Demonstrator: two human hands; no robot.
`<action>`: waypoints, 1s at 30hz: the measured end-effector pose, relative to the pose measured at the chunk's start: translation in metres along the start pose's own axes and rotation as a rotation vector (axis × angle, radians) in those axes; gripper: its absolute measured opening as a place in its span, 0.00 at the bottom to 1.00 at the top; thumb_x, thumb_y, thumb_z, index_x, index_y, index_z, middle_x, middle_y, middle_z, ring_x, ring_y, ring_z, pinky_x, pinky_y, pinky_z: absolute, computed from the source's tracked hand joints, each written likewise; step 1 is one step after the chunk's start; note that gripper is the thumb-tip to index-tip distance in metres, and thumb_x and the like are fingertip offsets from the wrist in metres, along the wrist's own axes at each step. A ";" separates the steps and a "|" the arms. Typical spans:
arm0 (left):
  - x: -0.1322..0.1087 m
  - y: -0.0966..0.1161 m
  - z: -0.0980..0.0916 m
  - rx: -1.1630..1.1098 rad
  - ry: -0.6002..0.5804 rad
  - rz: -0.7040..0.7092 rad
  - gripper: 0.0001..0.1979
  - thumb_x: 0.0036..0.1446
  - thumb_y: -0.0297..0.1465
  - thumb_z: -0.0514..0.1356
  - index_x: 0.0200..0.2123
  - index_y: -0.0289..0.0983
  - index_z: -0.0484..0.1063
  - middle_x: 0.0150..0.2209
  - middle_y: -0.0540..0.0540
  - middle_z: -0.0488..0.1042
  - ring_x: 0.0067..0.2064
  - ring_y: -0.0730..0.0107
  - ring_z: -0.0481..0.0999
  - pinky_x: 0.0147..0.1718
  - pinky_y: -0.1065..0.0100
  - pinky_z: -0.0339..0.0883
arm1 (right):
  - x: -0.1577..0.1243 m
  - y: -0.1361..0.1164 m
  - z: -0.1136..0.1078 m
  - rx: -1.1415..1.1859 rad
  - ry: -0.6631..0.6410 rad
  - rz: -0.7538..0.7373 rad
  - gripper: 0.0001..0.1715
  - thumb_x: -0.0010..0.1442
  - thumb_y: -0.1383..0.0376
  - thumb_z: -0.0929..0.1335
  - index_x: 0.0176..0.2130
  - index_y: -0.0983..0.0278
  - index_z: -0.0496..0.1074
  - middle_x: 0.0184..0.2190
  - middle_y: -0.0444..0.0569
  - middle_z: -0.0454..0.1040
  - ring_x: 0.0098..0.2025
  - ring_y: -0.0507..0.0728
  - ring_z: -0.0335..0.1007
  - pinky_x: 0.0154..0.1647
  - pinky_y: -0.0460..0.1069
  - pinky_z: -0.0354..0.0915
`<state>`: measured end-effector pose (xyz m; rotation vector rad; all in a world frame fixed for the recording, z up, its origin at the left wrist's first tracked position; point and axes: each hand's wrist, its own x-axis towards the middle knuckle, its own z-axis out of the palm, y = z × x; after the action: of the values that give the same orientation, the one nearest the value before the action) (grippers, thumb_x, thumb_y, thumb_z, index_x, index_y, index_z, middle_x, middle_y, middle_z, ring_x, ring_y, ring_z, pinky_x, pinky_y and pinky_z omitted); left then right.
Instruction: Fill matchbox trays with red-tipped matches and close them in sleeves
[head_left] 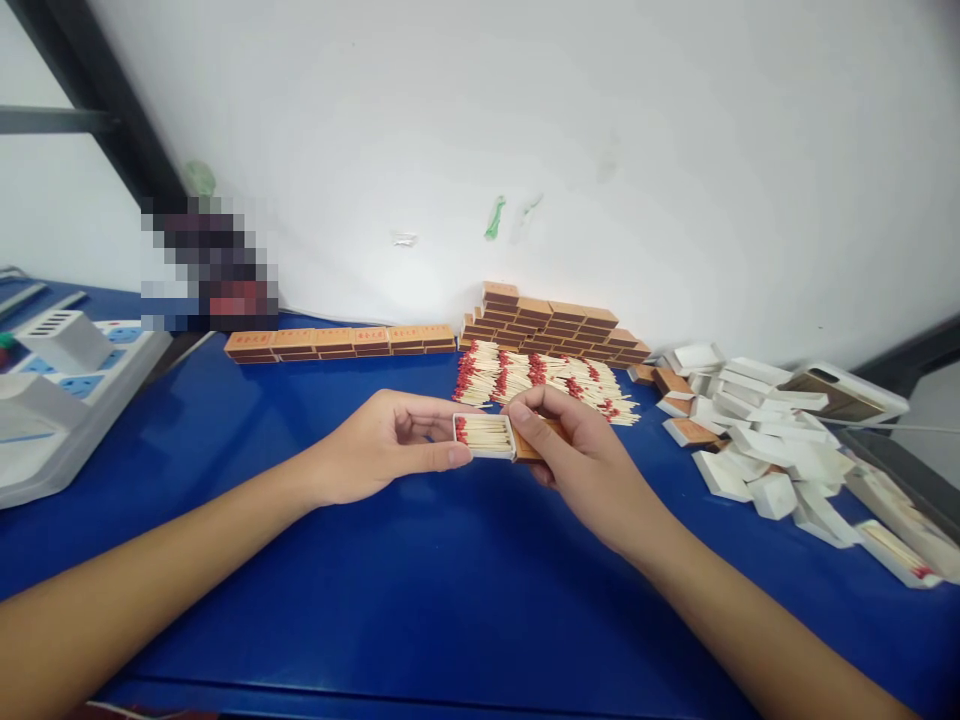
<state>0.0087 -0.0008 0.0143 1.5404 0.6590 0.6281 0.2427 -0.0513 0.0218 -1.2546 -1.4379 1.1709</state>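
Observation:
Between my hands, above the blue table, is a white matchbox tray filled with red-headed matches. My left hand grips the tray's left end, thumb in front and fingers behind. My right hand holds the brown matchbox sleeve, its thumb on top. The tray's right end meets the sleeve's opening, and most of the tray shows outside it. Just behind my hands lies a wide heap of loose matches.
Closed matchboxes stand in a low row and a stepped stack along the wall. At right are piled empty trays, a phone and a filled tray. A white power strip sits at left.

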 end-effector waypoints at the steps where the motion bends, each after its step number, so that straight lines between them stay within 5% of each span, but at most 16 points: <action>1: 0.000 0.001 0.001 0.003 -0.001 0.005 0.23 0.60 0.35 0.73 0.58 0.37 0.81 0.48 0.41 0.86 0.46 0.63 0.84 0.46 0.64 0.77 | 0.000 0.000 0.000 0.015 -0.008 0.007 0.25 0.67 0.41 0.71 0.37 0.59 0.70 0.24 0.39 0.63 0.22 0.49 0.57 0.20 0.46 0.52; 17: -0.006 -0.007 0.011 0.278 0.129 0.100 0.24 0.59 0.40 0.74 0.56 0.39 0.76 0.30 0.55 0.74 0.29 0.74 0.70 0.31 0.71 0.67 | 0.000 0.007 0.004 0.051 -0.054 0.019 0.24 0.70 0.43 0.69 0.45 0.60 0.72 0.28 0.40 0.69 0.26 0.49 0.66 0.21 0.44 0.61; 23: -0.010 -0.001 0.015 0.598 0.215 0.257 0.16 0.61 0.36 0.71 0.52 0.42 0.82 0.36 0.52 0.75 0.28 0.77 0.67 0.29 0.72 0.64 | -0.002 0.009 0.010 0.031 -0.026 -0.063 0.23 0.72 0.43 0.68 0.49 0.59 0.71 0.33 0.42 0.70 0.26 0.51 0.68 0.21 0.46 0.65; 30: -0.010 -0.005 0.012 0.683 0.153 0.331 0.14 0.62 0.35 0.71 0.51 0.40 0.83 0.33 0.53 0.70 0.29 0.77 0.68 0.30 0.73 0.64 | -0.007 0.012 0.009 -0.144 -0.026 -0.171 0.20 0.76 0.46 0.64 0.51 0.57 0.74 0.40 0.47 0.74 0.28 0.51 0.66 0.24 0.48 0.66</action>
<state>0.0105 -0.0164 0.0087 2.2839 0.7878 0.8242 0.2364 -0.0588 0.0081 -1.1901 -1.6387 0.9871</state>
